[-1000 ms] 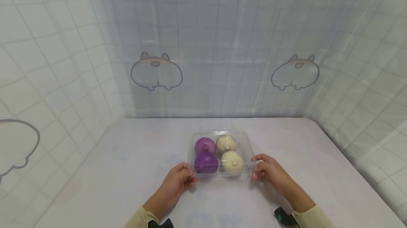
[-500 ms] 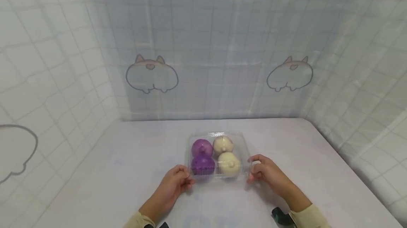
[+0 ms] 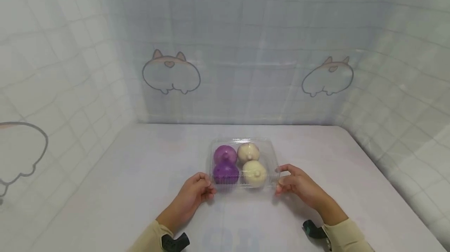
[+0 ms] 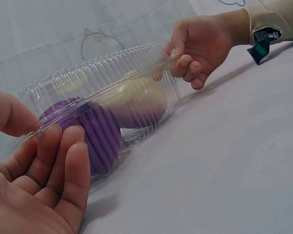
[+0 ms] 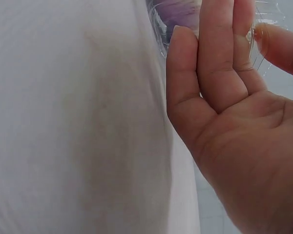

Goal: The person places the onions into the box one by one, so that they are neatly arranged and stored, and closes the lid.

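A clear plastic clamshell box (image 3: 270,154) sits on the table with its lid down over the contents. Inside, two round purple onion-like things (image 3: 226,173) fill the left side, beside two cream ones (image 3: 254,173) with small nubs. My left hand (image 3: 192,194) pinches the rim at the box's near left corner; in the left wrist view its thumb and fingertips (image 4: 51,134) meet on the plastic flange. On the opposite side, my right hand (image 3: 301,187) pinches the near right corner, and in the right wrist view thumb and fingers close on clear plastic (image 5: 256,36).
A pale cloth-covered table (image 3: 147,158) lies under the box. Grid-patterned curtains with cartoon animals (image 3: 171,74) hang at the back and both sides. Dark devices (image 3: 175,242) are strapped at both wrists, by the beige sleeves (image 3: 346,236).
The head view shifts slightly, so everything sits a bit higher in it. Both hands keep hold of the box corners, and the box stays in place on the table.
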Tool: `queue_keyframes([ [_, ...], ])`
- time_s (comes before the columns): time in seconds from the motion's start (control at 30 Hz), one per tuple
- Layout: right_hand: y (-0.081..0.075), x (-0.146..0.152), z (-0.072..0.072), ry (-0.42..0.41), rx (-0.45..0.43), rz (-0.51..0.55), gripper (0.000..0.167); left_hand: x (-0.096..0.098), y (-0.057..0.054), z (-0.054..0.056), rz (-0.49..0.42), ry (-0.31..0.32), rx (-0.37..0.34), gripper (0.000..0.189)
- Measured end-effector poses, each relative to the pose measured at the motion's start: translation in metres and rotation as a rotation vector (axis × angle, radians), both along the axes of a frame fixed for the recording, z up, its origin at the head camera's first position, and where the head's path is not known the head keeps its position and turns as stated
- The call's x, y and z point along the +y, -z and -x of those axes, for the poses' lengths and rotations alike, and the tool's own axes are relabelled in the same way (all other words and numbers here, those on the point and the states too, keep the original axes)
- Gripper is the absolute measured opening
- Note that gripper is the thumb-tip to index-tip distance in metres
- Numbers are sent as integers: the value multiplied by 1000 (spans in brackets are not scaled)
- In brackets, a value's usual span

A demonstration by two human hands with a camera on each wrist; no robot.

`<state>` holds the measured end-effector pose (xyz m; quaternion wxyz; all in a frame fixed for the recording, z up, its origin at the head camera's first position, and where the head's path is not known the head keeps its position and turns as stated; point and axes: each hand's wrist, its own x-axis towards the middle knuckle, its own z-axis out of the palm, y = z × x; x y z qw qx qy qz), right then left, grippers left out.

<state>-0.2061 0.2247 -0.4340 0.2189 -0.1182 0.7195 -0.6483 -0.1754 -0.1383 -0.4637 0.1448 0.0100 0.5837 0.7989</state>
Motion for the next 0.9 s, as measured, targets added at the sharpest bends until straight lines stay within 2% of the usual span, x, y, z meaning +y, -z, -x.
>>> queue_keyframes([
  [0.2, 0, 6, 1, -24, -2, 9, 46, 3, -2, 2, -2, 3, -20, 6],
  [0.37, 2, 5, 1, -48, 0, 26, 46, 2, -4, 0, 13, -22, -20, 6],
  [0.67, 10, 8, -11, -77, -27, 32, 47, 1, 2, -12, 11, 26, -46, 3],
  [0.9, 0, 7, 0, -93, 44, -40, 50, 3, -4, -3, 8, -10, -11, 6],
])
